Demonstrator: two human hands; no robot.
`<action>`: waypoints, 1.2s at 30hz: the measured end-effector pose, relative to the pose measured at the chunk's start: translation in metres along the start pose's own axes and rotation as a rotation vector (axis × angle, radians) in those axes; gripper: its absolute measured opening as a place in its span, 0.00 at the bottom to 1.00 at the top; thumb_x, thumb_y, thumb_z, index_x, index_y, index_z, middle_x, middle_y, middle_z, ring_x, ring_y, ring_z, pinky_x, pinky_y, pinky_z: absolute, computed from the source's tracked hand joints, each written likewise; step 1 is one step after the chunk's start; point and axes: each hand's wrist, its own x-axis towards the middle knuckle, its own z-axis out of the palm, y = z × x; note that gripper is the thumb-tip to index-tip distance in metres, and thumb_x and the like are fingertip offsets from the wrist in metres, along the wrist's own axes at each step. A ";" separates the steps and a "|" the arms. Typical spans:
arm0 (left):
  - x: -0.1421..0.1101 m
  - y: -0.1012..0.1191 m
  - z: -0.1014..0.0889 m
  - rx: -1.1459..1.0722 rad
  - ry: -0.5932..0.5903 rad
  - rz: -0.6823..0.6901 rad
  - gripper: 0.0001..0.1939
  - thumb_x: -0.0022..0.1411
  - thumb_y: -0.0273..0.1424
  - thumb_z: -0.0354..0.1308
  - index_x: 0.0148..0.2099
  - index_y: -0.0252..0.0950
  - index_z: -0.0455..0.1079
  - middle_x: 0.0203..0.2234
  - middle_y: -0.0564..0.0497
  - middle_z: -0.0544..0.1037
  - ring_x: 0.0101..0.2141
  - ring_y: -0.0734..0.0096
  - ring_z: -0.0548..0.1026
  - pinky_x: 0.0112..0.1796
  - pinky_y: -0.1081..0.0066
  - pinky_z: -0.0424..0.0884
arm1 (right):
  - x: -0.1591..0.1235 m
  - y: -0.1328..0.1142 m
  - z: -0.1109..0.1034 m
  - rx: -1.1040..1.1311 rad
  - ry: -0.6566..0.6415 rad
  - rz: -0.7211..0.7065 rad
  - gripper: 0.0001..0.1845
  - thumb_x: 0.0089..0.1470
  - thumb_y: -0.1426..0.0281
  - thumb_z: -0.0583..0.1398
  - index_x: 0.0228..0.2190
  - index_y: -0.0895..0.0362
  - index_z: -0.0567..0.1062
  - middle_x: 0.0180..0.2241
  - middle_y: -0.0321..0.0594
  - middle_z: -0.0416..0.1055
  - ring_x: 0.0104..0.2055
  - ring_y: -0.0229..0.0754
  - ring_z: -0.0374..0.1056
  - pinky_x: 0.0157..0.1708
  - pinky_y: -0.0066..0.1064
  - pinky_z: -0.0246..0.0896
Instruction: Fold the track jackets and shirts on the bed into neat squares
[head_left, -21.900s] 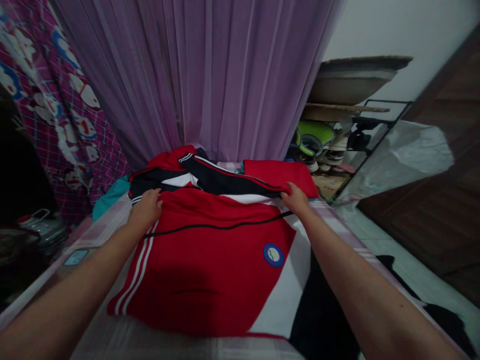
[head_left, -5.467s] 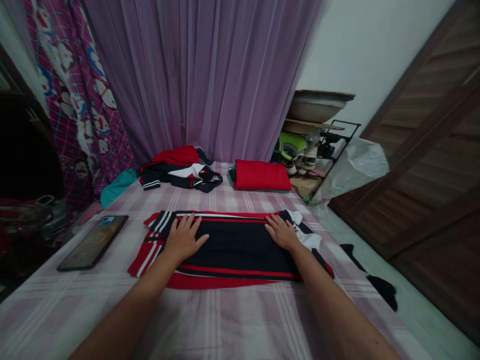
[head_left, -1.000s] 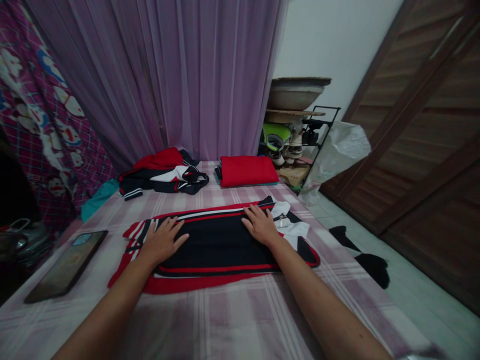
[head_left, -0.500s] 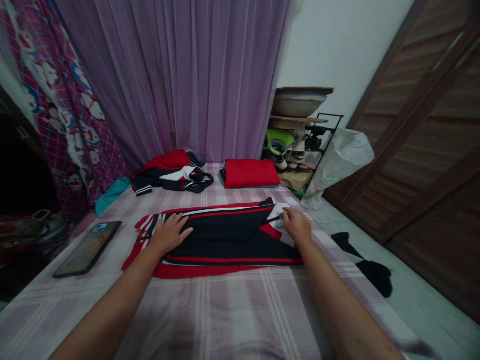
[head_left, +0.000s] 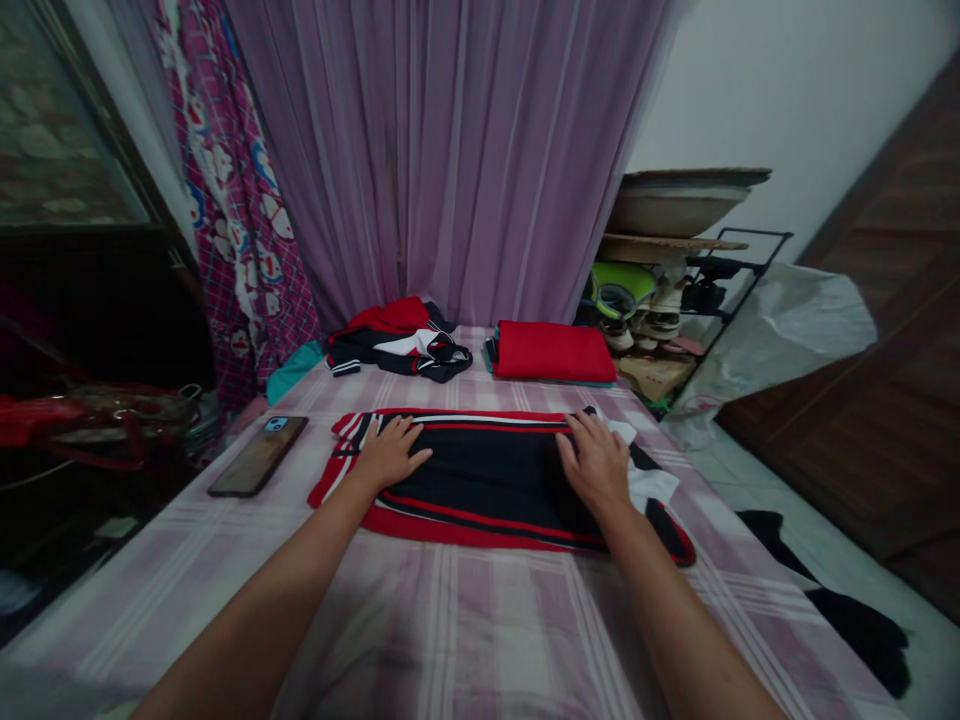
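Note:
Flat in front of me lies a folded navy jacket (head_left: 480, 470) with red and white stripes along its edges. Its striped cuffs and red fabric show at the left end, while white and red parts stick out at the right end. My left hand (head_left: 390, 452) rests on the left end with fingers spread. On the right part, my right hand (head_left: 596, 460) lies palm down, its fingers stretched out over the cloth. Both hands press on the jacket without gripping it.
A plaid sheet (head_left: 480, 620) covers the bed. A phone (head_left: 262, 455) lies at left. Behind are a crumpled red and navy garment (head_left: 397, 340) and a folded red stack (head_left: 555, 350). A shoe rack (head_left: 724, 285) stands beyond the right edge; dark cloth (head_left: 855, 620) lies on the floor.
My right hand has let go of the pinched white part at the right end and now lies flat on the jacket. The view has turned left.

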 end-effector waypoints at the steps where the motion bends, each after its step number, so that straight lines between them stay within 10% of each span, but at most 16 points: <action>1: 0.000 0.000 0.000 -0.006 -0.001 -0.001 0.32 0.68 0.52 0.43 0.66 0.41 0.62 0.67 0.41 0.61 0.66 0.49 0.56 0.63 0.39 0.45 | 0.002 -0.015 0.000 0.035 -0.018 -0.040 0.24 0.65 0.62 0.49 0.57 0.56 0.71 0.61 0.50 0.65 0.64 0.53 0.57 0.61 0.52 0.48; 9: 0.003 -0.013 -0.001 -0.235 0.089 -0.043 0.27 0.70 0.47 0.41 0.63 0.43 0.66 0.63 0.47 0.68 0.63 0.60 0.63 0.64 0.50 0.52 | -0.016 -0.079 0.018 0.018 -0.600 -0.130 0.28 0.66 0.58 0.49 0.64 0.52 0.63 0.67 0.45 0.56 0.69 0.50 0.48 0.64 0.55 0.42; 19: -0.052 -0.059 0.004 -0.226 0.025 -0.330 0.32 0.67 0.46 0.46 0.70 0.42 0.54 0.70 0.42 0.53 0.68 0.53 0.53 0.62 0.43 0.53 | -0.017 -0.077 0.017 0.000 -0.591 -0.112 0.28 0.66 0.59 0.48 0.64 0.51 0.63 0.67 0.44 0.56 0.69 0.49 0.48 0.65 0.54 0.42; 25: -0.092 -0.072 0.009 -0.228 0.299 -0.449 0.21 0.67 0.42 0.46 0.54 0.40 0.71 0.61 0.44 0.70 0.62 0.56 0.65 0.62 0.50 0.55 | -0.019 -0.076 0.018 0.000 -0.566 -0.112 0.27 0.66 0.59 0.48 0.63 0.52 0.65 0.66 0.44 0.58 0.69 0.49 0.50 0.65 0.53 0.44; 36: -0.111 -0.085 0.013 -0.489 0.308 -0.411 0.19 0.61 0.46 0.51 0.37 0.41 0.78 0.48 0.49 0.80 0.54 0.59 0.73 0.58 0.58 0.63 | -0.028 -0.065 0.023 0.073 -0.362 -0.110 0.24 0.63 0.63 0.51 0.57 0.52 0.72 0.62 0.47 0.64 0.66 0.52 0.56 0.63 0.54 0.47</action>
